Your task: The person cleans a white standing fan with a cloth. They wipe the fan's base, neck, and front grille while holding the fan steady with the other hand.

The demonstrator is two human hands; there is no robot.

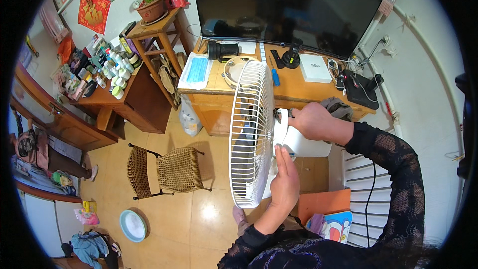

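A white electric fan (251, 142) is in front of me, its round wire grille turned to the left. Behind the grille are a white loop-shaped handle (284, 125) and the white motor housing (308, 142). My right hand (313, 121) has its fingers curled at the handle. A small dark piece shows by its fingertips, too hidden to name. My left hand (285, 183) is lower, fingers straight and together, held against the housing just behind the grille. The blades show only partly through the wires, and the fan's base is mostly hidden.
A wooden desk (209, 99) bears a tambourine (228, 71), a blue-handled screwdriver (275, 77), a flashlight (220, 50) and a white box (314, 68). A television (283, 3) stands behind. On the floor are a woven chair (179, 170) and a basin (133, 225). Two people are at left.
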